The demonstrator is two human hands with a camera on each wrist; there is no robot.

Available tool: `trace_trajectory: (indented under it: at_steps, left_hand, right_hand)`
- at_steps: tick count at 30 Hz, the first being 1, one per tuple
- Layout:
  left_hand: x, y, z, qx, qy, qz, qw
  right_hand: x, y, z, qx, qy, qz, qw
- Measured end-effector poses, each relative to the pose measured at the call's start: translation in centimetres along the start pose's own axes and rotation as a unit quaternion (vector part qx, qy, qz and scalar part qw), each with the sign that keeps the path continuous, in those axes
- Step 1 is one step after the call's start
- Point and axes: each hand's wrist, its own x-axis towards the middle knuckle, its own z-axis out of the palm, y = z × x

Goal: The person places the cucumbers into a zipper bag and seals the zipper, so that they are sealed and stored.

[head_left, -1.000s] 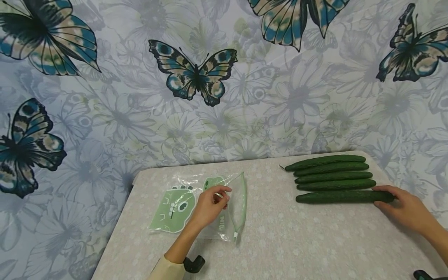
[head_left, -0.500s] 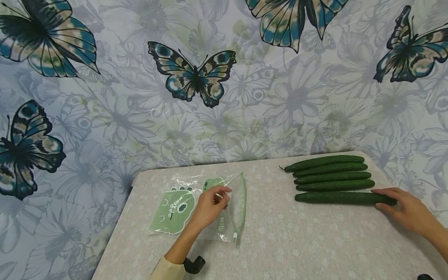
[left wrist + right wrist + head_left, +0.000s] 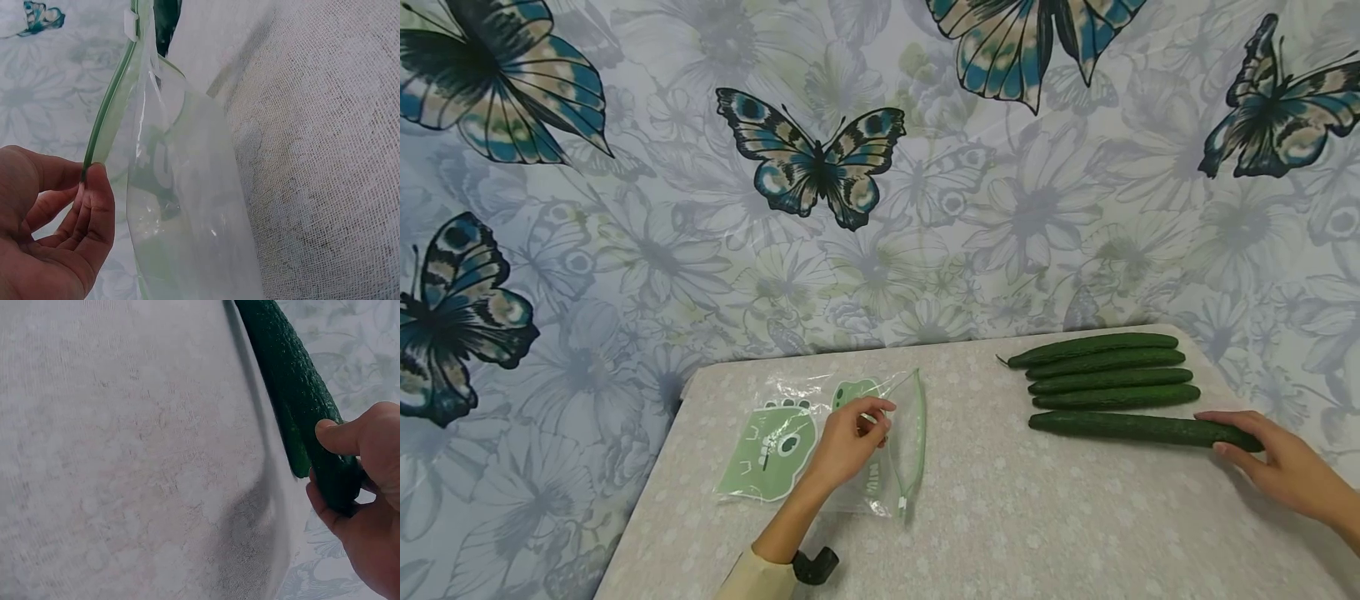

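Observation:
My left hand [image 3: 848, 443] pinches the green zip edge of a clear zip bag [image 3: 775, 454] between thumb and finger. Green cartoon prints cover part of the bag, which lies on the left of the table. The left wrist view shows its mouth parted, with a white slider [image 3: 130, 25] on the strip. At the right, my right hand [image 3: 1288, 467] grips the near end of a long dark green cucumber [image 3: 1120, 427]. Thumb and fingers curl round that end in the right wrist view. Several more cucumbers [image 3: 1108, 377] lie side by side just behind it.
A pale patterned cloth covers the table [image 3: 970, 517]. Behind it hangs a floral backdrop [image 3: 925, 275] with large butterflies, close against the table's back edge. A black wrist mount [image 3: 816, 567] sits at my left wrist.
The right hand has shifted slightly right and toward me, and the held cucumber's end has moved with it, tilting away from the row. The left hand stays still on the zip bag.

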Motion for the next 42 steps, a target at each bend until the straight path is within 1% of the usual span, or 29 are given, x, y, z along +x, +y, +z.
trace_trajectory:
  at_steps: [3, 7, 13, 16, 21, 28, 35, 39, 42]
  left_hand:
    - [0.1, -0.1, 0.0, -0.001, -0.002, 0.003, 1.0]
    - [0.1, -0.2, 0.0, 0.003, -0.005, 0.006, 1.0]
    - [0.2, -0.3, -0.1, 0.008, -0.006, 0.014, 0.9999]
    - [0.2, -0.3, -0.2, 0.01, 0.0, 0.012, 0.9999]
    - [0.1, -0.2, -0.2, 0.003, 0.002, 0.009, 1.0]
    - [0.1, 0.0, -0.1, -0.005, 0.007, 0.005, 1.0]
    - [0.4, -0.2, -0.2, -0.015, 0.004, 0.007, 0.9999]
    - [0.5, -0.2, -0.1, -0.02, 0.003, 0.008, 0.9998]
    - [0.7, -0.1, 0.1, -0.023, -0.003, 0.013, 0.9997]
  right_hand:
    - [-0.2, -0.6, -0.3, 0.002, 0.001, 0.013, 0.9999]
    - [-0.2, -1.2, -0.5, 0.003, 0.014, 0.024, 0.9996]
    - [-0.1, -2.1, -0.6, 0.01, 0.023, 0.039, 0.9989]
    - [0.3, -2.7, -0.5, 0.025, 0.029, 0.036, 0.9986]
    - [0.9, -4.0, 0.1, 0.055, 0.025, 0.032, 0.9977]
    - [2.3, -6.2, 1.5, 0.088, 0.005, 0.024, 0.9958]
    - [3.5, -8.5, 4.1, 0.135, -0.007, 0.017, 0.9906]
    - [4.2, -9.6, 5.5, 0.154, -0.017, 0.013, 0.9878]
    - [4.6, -10.4, 6.2, 0.164, -0.024, 0.005, 0.9861]
